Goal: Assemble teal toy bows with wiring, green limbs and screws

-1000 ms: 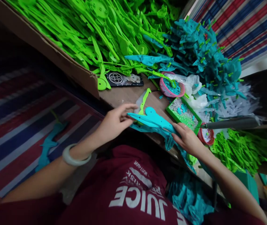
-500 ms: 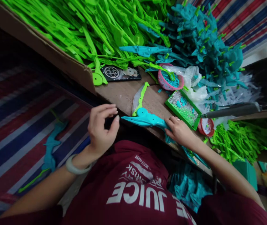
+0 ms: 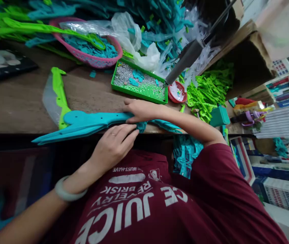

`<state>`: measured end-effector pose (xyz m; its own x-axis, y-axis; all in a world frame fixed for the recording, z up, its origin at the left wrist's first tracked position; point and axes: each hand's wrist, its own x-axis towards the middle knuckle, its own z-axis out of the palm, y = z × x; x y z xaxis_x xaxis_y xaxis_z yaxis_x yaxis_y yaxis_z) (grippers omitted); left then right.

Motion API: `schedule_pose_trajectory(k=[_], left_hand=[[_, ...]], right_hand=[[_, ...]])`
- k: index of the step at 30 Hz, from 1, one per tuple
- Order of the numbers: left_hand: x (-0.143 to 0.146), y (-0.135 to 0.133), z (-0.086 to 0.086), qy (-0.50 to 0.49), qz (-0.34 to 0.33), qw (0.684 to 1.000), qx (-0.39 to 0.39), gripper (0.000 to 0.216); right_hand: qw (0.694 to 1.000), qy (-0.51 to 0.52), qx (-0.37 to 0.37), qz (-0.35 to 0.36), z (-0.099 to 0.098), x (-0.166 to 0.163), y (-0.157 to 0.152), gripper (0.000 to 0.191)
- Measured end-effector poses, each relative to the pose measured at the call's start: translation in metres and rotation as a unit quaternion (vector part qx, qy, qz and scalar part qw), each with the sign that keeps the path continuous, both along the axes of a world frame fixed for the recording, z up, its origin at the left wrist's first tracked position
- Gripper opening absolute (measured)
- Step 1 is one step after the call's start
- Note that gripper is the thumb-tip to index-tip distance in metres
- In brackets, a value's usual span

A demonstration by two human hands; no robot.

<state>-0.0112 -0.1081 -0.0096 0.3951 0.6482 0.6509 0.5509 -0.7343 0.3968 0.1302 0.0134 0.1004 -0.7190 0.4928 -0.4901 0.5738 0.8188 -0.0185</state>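
A long teal plastic blade-shaped piece (image 3: 88,120) lies along the front edge of the wooden table (image 3: 19,108), stacked on a second teal piece whose tip juts out to the left. My right hand (image 3: 141,110) is closed over its right end, fingers curled on top. My left hand (image 3: 114,144), wearing a ring and a pale bangle, lies just below the table edge with its fingers stretched out, tips touching the teal pieces. A green curved piece with a clear blade (image 3: 59,95) lies just behind the teal one.
A green tray (image 3: 139,95) of small silver bits, a pink basket (image 3: 83,58) of teal parts, a small red basket (image 3: 176,92), white plastic bags (image 3: 131,34) and a grey metal arm (image 3: 185,57) stand behind. Green parts (image 3: 207,91) are piled at the right. A phone (image 3: 2,64) lies at the left.
The view swung right and closer to the table. My left hand came back from the side to the teal pieces. My right hand stays on their right end.
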Motion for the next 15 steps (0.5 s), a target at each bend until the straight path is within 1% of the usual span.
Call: schedule_pose_trajectory(k=[2, 4, 6, 9, 11, 12, 13, 15], left_hand=[[0.005, 0.001, -0.001, -0.006, -0.004, 1.0, -0.023, 0.027], [0.011, 0.002, -0.002, -0.016, -0.009, 0.999, -0.029, 0.028], [0.017, 0.002, -0.001, -0.007, -0.013, 1.0, -0.016, 0.03], [0.028, 0.003, 0.006, 0.04, -0.018, 0.999, 0.021, 0.034], [0.035, 0.007, 0.013, 0.072, -0.016, 0.997, 0.038, 0.037], [0.039, 0.011, 0.016, 0.087, -0.012, 0.995, 0.039, 0.04], [0.042, 0.014, 0.02, 0.101, -0.009, 0.994, 0.033, 0.043], [0.048, 0.022, 0.023, 0.132, -0.003, 0.991, 0.004, 0.053]], right_hand=[[1.0, 0.011, -0.01, 0.003, 0.0, 0.002, 0.001, 0.042], [0.999, 0.026, -0.03, -0.006, 0.003, 0.011, 0.004, 0.042], [0.997, 0.056, -0.036, -0.041, 0.011, 0.034, 0.005, 0.052], [0.989, 0.102, -0.01, -0.109, 0.027, 0.091, -0.002, 0.079], [0.985, 0.096, -0.01, -0.145, 0.034, 0.135, -0.014, 0.09], [0.982, 0.09, -0.01, -0.164, 0.033, 0.155, -0.021, 0.092], [0.979, 0.084, -0.01, -0.183, 0.03, 0.172, -0.03, 0.088], [0.971, 0.091, -0.004, -0.221, 0.018, 0.196, -0.05, 0.074]])
